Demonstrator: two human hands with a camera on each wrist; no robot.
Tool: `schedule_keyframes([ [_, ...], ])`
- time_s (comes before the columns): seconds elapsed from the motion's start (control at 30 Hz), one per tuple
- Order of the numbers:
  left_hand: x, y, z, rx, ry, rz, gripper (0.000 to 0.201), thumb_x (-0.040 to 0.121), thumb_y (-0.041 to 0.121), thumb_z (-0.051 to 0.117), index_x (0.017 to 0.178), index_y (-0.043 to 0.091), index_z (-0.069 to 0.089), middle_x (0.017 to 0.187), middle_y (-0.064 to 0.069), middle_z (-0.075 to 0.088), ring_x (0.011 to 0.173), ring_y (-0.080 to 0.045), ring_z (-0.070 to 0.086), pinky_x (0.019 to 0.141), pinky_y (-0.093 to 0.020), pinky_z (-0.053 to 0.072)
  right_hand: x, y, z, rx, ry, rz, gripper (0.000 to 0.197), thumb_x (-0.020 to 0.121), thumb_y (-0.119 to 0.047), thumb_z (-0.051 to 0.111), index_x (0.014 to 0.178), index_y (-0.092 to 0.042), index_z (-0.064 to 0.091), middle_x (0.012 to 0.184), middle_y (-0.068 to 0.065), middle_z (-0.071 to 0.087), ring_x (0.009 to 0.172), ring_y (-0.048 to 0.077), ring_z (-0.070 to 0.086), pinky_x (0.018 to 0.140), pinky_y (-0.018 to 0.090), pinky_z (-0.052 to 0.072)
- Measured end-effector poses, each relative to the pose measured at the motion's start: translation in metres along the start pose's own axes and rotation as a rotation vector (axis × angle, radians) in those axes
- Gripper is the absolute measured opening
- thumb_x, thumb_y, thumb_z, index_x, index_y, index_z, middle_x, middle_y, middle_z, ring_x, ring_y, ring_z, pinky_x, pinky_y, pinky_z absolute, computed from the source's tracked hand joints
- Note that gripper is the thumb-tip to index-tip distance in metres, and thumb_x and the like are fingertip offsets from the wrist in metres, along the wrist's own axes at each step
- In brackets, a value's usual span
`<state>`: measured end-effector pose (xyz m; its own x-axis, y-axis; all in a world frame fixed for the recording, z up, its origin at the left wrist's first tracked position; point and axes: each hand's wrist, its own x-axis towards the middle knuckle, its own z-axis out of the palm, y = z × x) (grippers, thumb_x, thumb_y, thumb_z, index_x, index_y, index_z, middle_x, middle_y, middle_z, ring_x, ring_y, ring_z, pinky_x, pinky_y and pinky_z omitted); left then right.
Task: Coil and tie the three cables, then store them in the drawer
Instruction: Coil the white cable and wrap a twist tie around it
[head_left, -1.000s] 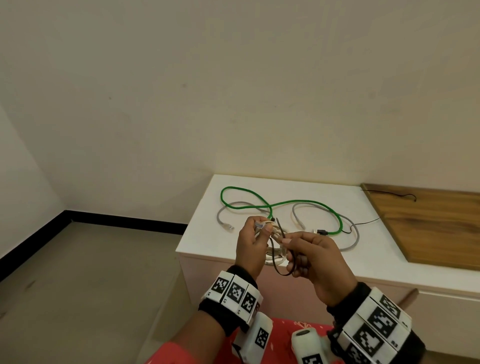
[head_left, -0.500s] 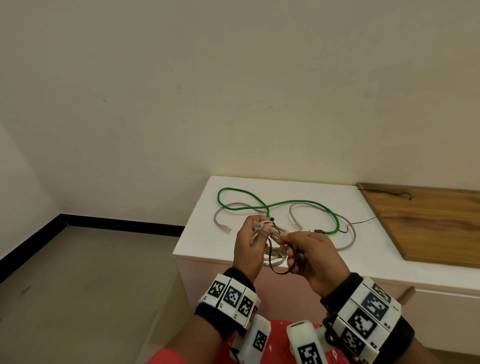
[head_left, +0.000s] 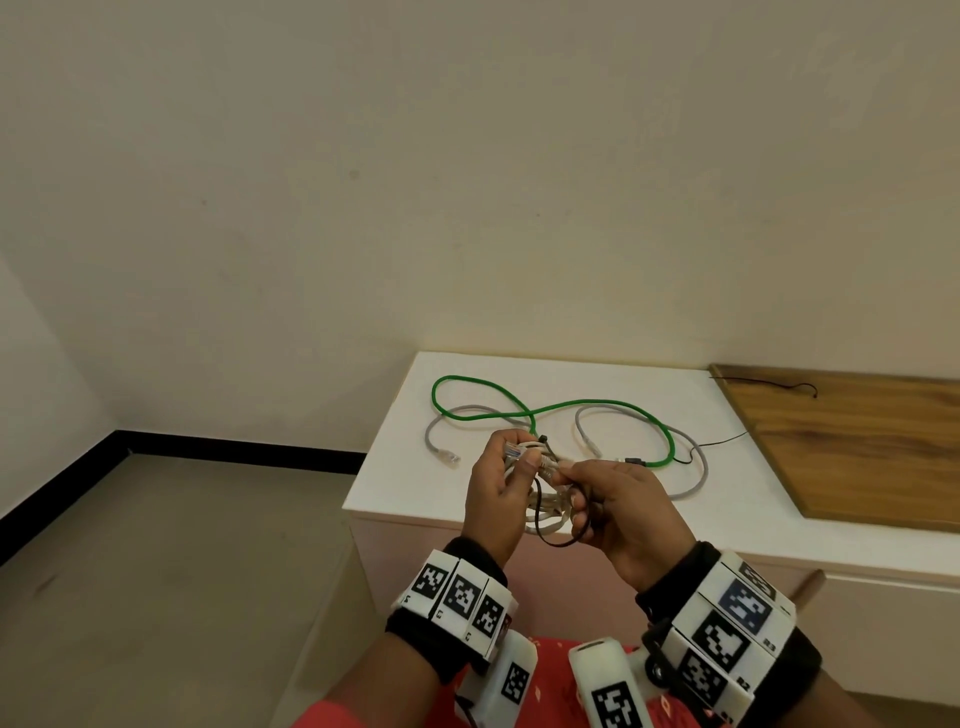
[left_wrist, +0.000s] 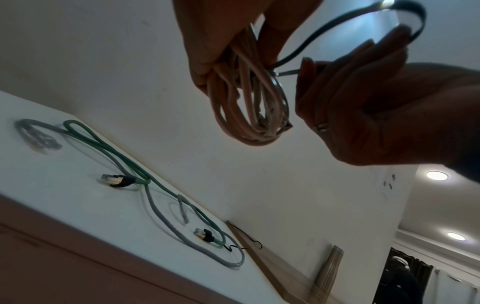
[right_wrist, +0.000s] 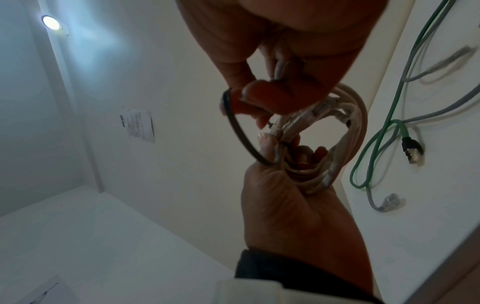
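A coiled white cable (head_left: 545, 512) hangs between my hands in front of the white cabinet, and my left hand (head_left: 522, 460) grips its top with the plugs. In the left wrist view the coil (left_wrist: 253, 111) hangs below those fingers. My right hand (head_left: 571, 480) pinches a black tie (head_left: 553, 540) against the coil. The tie (left_wrist: 335, 26) loops over the right fingers, and it (right_wrist: 237, 129) runs back to the left thumb. A green cable (head_left: 571, 404) and a grey cable (head_left: 693, 470) lie loose on the cabinet top (head_left: 415, 467).
A wooden board (head_left: 857, 457) covers the right part of the cabinet top, with a thin black wire (head_left: 779, 385) on it. A drawer front (head_left: 883, 629) with a wooden handle (head_left: 810, 584) sits lower right. Bare floor lies to the left.
The tie's free end, which stood up between my hands, now shows only as a short stub. My right hand has closed in on the coil. My left hand keeps its grip.
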<state>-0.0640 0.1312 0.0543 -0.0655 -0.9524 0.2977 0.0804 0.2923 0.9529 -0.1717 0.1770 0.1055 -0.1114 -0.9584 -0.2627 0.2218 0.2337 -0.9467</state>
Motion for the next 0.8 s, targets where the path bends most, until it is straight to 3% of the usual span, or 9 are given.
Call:
schedule_keyframes([
  [0.1, -0.001, -0.002, 0.0, 0.03, -0.04, 0.049, 0.009, 0.078, 0.031, 0.051, 0.087, 0.027, 0.052, 0.077, 0.003, 0.061, 0.073, -0.017, 0.059, 0.075, -0.042, 0.049, 0.001, 0.0, 0.0, 0.021, 0.004, -0.002, 0.022, 0.086, -0.006, 0.053, 0.067, -0.002, 0.063, 0.039, -0.002, 0.046, 0.032, 0.008, 0.041, 0.036, 0.016, 0.035],
  [0.27, -0.004, -0.007, -0.001, 0.118, -0.114, 0.111, 0.017, 0.076, 0.043, 0.046, 0.088, 0.032, 0.051, 0.082, -0.002, 0.061, 0.077, -0.021, 0.059, 0.075, -0.042, 0.05, 0.004, -0.003, -0.004, 0.016, -0.018, -0.04, 0.021, 0.087, -0.005, 0.054, 0.068, -0.001, 0.062, 0.039, -0.002, 0.05, 0.032, 0.008, 0.044, 0.035, 0.016, 0.039],
  [0.37, -0.004, -0.005, -0.003, 0.175, -0.135, 0.163, 0.016, 0.076, 0.043, 0.044, 0.088, 0.034, 0.049, 0.084, 0.004, 0.059, 0.08, -0.017, 0.058, 0.076, -0.035, 0.049, 0.006, -0.005, -0.008, -0.171, 0.011, -0.152, 0.019, 0.084, -0.009, 0.061, 0.066, -0.004, 0.056, 0.041, 0.0, 0.054, 0.033, 0.01, 0.048, 0.036, 0.018, 0.039],
  [0.47, -0.005, -0.004, -0.003, 0.187, -0.15, 0.178, 0.012, 0.079, 0.039, 0.046, 0.089, 0.033, 0.049, 0.086, 0.006, 0.058, 0.084, -0.019, 0.061, 0.076, -0.04, 0.052, 0.01, -0.005, -0.012, -0.336, 0.05, -0.256, 0.016, 0.08, -0.012, 0.067, 0.07, -0.005, 0.056, 0.048, 0.005, 0.053, 0.034, 0.007, 0.046, 0.036, 0.017, 0.034],
  [0.53, -0.006, -0.005, -0.002, 0.18, -0.153, 0.181, 0.016, 0.078, 0.041, 0.045, 0.091, 0.032, 0.05, 0.088, 0.002, 0.06, 0.084, -0.024, 0.062, 0.077, -0.043, 0.053, 0.013, -0.004, -0.014, -0.344, 0.054, -0.26, 0.013, 0.082, -0.017, 0.064, 0.08, -0.005, 0.062, 0.054, 0.0, 0.05, 0.036, 0.001, 0.043, 0.04, 0.018, 0.032],
  [0.6, -0.006, -0.006, -0.001, 0.18, -0.168, 0.189, 0.019, 0.077, 0.042, 0.045, 0.092, 0.031, 0.05, 0.089, -0.001, 0.061, 0.086, -0.023, 0.063, 0.079, -0.042, 0.053, 0.017, -0.005, -0.017, -0.326, 0.046, -0.233, 0.018, 0.086, -0.021, 0.059, 0.087, -0.004, 0.066, 0.058, -0.003, 0.048, 0.045, 0.002, 0.041, 0.046, 0.02, 0.031],
  [0.7, -0.007, -0.006, 0.001, 0.172, -0.218, 0.193, 0.021, 0.077, 0.042, 0.045, 0.093, 0.03, 0.05, 0.088, 0.001, 0.061, 0.082, -0.011, 0.062, 0.077, -0.029, 0.051, 0.02, -0.007, -0.021, -0.288, -0.039, -0.189, 0.015, 0.087, -0.017, 0.058, 0.074, -0.01, 0.064, 0.063, -0.001, 0.055, 0.056, 0.01, 0.047, 0.052, 0.02, 0.036],
  [0.8, -0.009, -0.005, 0.003, 0.169, -0.26, 0.186, 0.013, 0.08, 0.034, 0.048, 0.092, 0.029, 0.05, 0.084, 0.008, 0.06, 0.076, -0.001, 0.06, 0.071, -0.015, 0.047, 0.026, -0.009, -0.025, -0.241, -0.035, -0.198, 0.024, 0.086, -0.009, 0.057, 0.063, -0.012, 0.055, 0.065, 0.003, 0.056, 0.063, 0.014, 0.052, 0.06, 0.023, 0.039],
])
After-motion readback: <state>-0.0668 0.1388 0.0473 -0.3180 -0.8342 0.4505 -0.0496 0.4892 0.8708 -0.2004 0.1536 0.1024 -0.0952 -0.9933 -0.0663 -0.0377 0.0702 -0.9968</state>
